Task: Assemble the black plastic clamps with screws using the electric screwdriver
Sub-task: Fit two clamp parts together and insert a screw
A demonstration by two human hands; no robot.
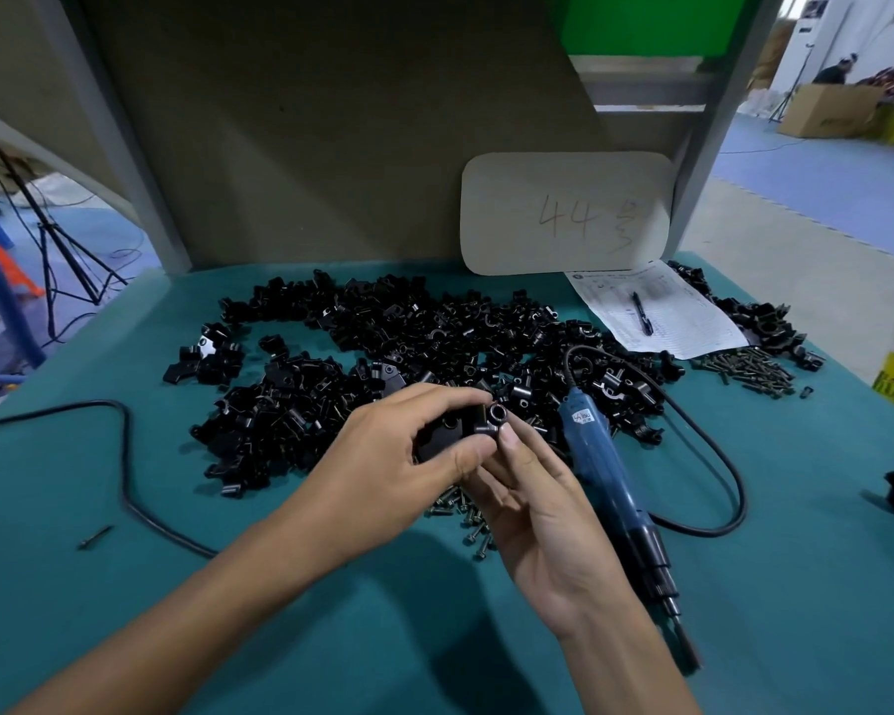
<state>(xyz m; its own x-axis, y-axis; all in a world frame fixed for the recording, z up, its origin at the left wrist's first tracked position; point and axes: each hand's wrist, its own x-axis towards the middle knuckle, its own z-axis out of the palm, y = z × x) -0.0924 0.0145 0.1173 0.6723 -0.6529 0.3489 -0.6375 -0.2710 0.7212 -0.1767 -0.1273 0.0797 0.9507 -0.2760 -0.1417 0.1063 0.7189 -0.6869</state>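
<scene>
Head view: left hand [409,446] grip closed round black plastic clamp [437,440] above the desk [58,487]; right hand [538,518] pinches its barrel end. Part appears light, rigid, smooth; hold by the flat body sides.

At mid-frame, the left grip [414,446] curls round a black clamp [478,423], and the right grip [538,513] pinches its ringed end from below. Just right of them a blue electric screwdriver [605,467] lies on the teal counter [228,585], its tip toward the lower right. A heap of black clamp parts [409,332] spreads behind the hands, with loose screws [465,513] beneath them. A pen [642,313] rests on a paper sheet [692,322] at upper right.
</scene>
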